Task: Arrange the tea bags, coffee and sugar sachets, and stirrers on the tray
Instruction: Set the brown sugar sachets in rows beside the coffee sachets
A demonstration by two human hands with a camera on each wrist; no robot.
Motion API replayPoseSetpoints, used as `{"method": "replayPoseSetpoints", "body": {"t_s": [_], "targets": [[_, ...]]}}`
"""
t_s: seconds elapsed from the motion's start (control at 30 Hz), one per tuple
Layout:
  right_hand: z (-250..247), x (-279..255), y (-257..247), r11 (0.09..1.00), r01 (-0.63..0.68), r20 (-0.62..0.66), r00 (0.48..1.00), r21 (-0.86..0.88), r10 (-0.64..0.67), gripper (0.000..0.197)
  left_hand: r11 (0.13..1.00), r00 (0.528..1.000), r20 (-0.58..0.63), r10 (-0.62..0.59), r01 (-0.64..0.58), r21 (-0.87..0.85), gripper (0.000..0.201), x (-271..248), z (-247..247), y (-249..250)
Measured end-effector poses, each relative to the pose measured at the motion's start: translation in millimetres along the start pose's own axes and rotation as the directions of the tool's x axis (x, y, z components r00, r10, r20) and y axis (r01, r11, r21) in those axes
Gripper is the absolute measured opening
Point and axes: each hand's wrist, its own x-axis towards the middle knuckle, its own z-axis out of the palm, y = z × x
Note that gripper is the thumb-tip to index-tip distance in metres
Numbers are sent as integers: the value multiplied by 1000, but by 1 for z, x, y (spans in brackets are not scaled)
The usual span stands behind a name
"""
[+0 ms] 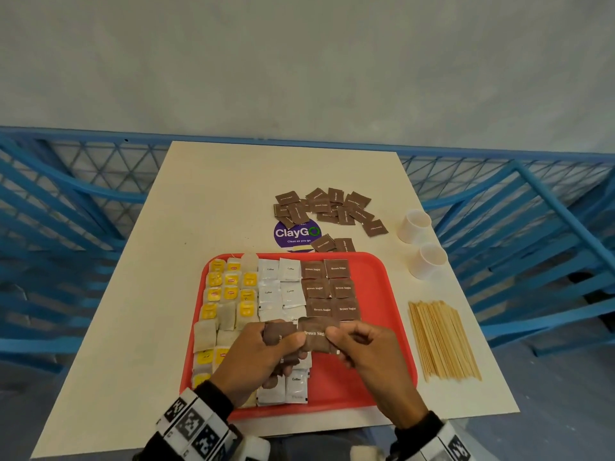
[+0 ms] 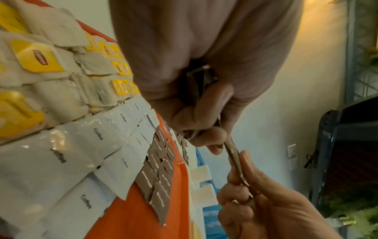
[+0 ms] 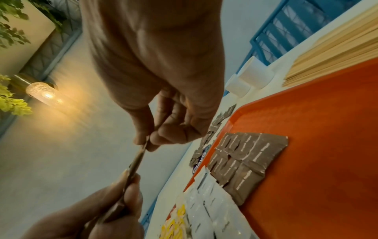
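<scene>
Hands: both my left hand (image 1: 263, 354) and right hand (image 1: 362, 351) hover over the near middle of the tray (image 1: 392, 327), fingers curled, pinching brown sugar sachets.
Left hand: grips a small bunch of sachets (image 1: 278, 337), thumb on top.
Right hand: thumb and forefinger pinch the right edge of one sachet (image 1: 316, 334), drawing it off the bunch.
Sachet feel: light, thin, limp paper, I judge; it slides easily, so I hold it by an edge and lay it flat.
Sachet versus tray: held above the tray, just nearer me than the sugar rows (image 1: 329, 287), beside the coffee sachets (image 1: 281, 281).
Tea bags (image 1: 229, 294): on the tray's left side.
Loose sugar (image 1: 326, 207): on the counter (image 1: 213, 194) beyond the tray.
Stirrers (image 1: 442, 341): on the counter right of the tray, not yet placed.
</scene>
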Motion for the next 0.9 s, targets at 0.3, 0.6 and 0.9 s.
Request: {"method": "replayPoseSetpoints", "body": {"t_s": [0.3,0.6,0.9], "targets": [[-38,35,71,923,-274,-95,962,-271,258,18,991,973,-193,-130,120,-59,19,-11,-30,-29],[-14,42,83,807,-220,-147,975,-548,166,19,985,969,-193,-155,138,-102,34,-14,-38,-37],[-17,42,82,759,-242,-194,969,-604,154,24,978,974,-160,-160,134,-158,24,-16,-31,-30]]}}
